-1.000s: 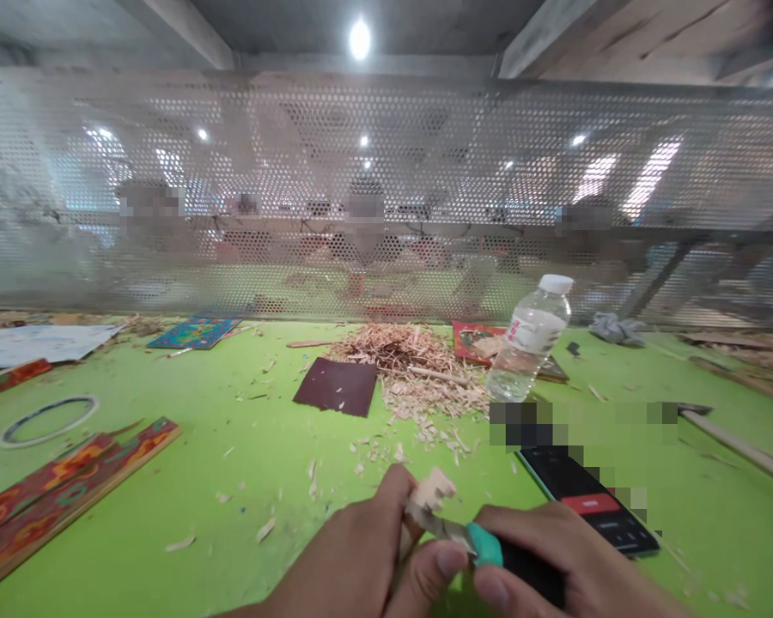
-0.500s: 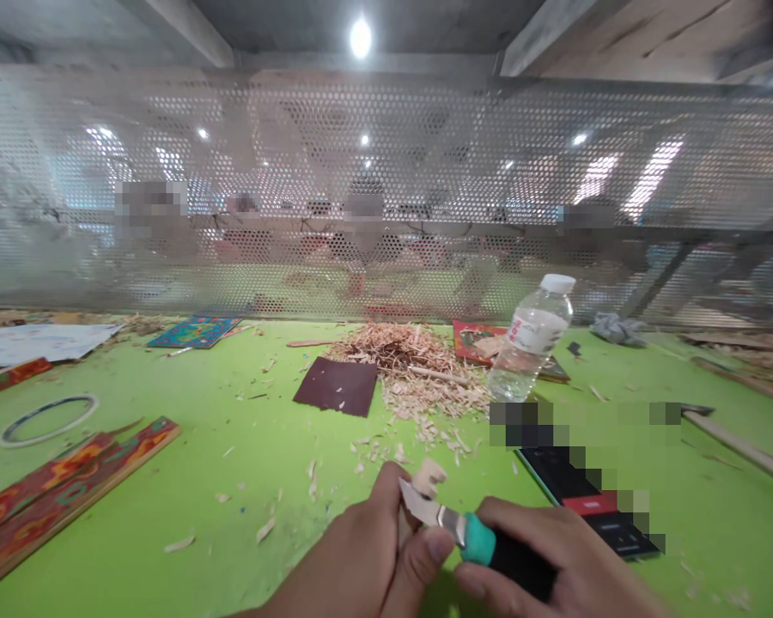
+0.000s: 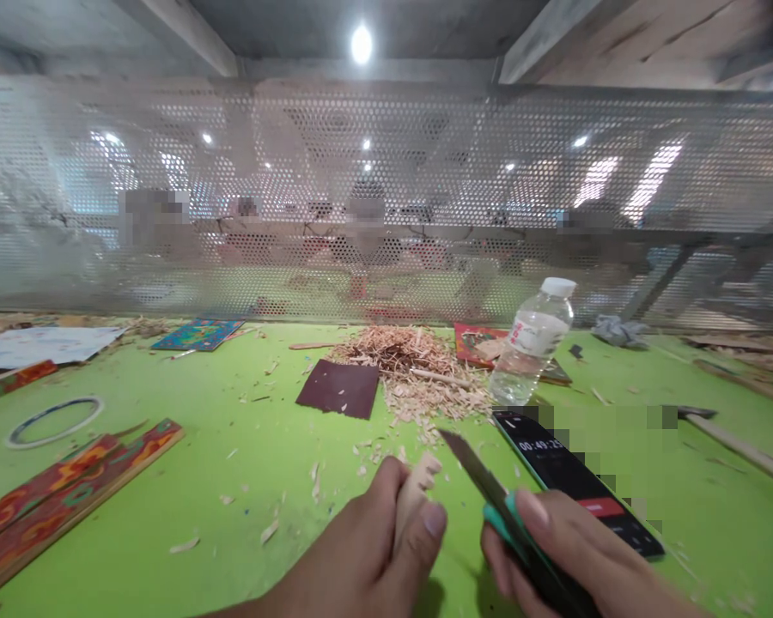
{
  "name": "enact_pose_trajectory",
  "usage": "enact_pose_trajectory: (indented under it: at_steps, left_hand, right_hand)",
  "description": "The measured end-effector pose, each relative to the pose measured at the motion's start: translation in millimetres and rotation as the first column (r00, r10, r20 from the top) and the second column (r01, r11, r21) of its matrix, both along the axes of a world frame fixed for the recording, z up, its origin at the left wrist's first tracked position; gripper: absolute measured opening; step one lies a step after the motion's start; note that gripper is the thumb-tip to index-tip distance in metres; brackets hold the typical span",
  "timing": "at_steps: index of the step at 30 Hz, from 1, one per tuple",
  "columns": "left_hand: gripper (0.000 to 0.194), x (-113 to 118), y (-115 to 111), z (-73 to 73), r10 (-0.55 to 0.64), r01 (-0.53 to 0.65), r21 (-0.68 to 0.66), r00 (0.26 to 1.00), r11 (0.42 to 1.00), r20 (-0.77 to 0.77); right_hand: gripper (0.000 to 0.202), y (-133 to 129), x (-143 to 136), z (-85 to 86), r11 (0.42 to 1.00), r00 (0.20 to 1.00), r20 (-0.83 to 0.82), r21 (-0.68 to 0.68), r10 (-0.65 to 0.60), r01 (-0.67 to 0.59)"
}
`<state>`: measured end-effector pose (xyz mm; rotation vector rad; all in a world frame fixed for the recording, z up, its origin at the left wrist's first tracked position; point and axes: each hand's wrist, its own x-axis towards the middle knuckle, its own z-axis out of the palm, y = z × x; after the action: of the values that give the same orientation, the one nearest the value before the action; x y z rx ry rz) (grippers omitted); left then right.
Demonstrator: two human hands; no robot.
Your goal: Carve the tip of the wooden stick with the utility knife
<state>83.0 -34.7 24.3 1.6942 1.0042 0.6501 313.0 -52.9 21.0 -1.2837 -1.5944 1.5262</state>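
My left hand (image 3: 367, 558) grips a small pale piece of carved wood (image 3: 416, 485), whose notched tip sticks up between thumb and fingers. My right hand (image 3: 567, 558) holds a carving knife (image 3: 489, 493) by its teal and black handle. The dark blade points up and to the left, clear of the wood, with a small gap between them. Both hands hover low over the green table (image 3: 232, 481), just in front of scattered wood chips.
A pile of wood shavings (image 3: 412, 365) lies mid-table beside a dark sandpaper sheet (image 3: 338, 388). A plastic water bottle (image 3: 532, 342) stands right of it. A phone (image 3: 576, 481) lies by my right hand. Painted wooden strips (image 3: 64, 489) and a tape ring (image 3: 55, 421) lie left. A perforated metal screen (image 3: 386, 197) closes the back.
The knife blade has lifted off the wood and swung to the right, away from it. My left hand keeps its hold on the wood piece.
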Motion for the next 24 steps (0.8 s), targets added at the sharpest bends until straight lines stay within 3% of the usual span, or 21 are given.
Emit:
enact_pose_trajectory:
  at_steps: [2,5,11,16,24]
  left_hand:
    - [0.051,-1,0,1.4,0.026,-0.027,-0.001,0.997,1.000,-0.066]
    - [0.052,-1,1,6.0,0.006,-0.006,-0.016,0.999,1.000,-0.049]
    - [0.050,-1,2,8.2,0.028,-0.027,-0.054,0.999,0.998,0.027]
    - [0.044,-1,4,1.9,0.015,-0.015,-0.014,1.000,1.000,-0.019]
    - [0.038,0,3,2.0,-0.008,0.008,-0.004,1.000,1.000,0.006]
  right_hand:
    - [0.075,6,0,-6.4,0.998,0.999,-0.019,-0.041,-0.037,0.037]
    - [0.071,15,1,-13.7,0.998,0.998,0.012,0.013,-0.069,0.069]
    - [0.062,14,9,-12.3,0.976,0.990,0.124,0.216,-0.064,0.036]
    - [0.061,10,12,-14.5,0.901,0.949,0.302,0.430,-0.087,-0.054]
    - [0.057,11,11,-19.2,0.878,0.931,0.358,0.464,-0.067,-0.115]
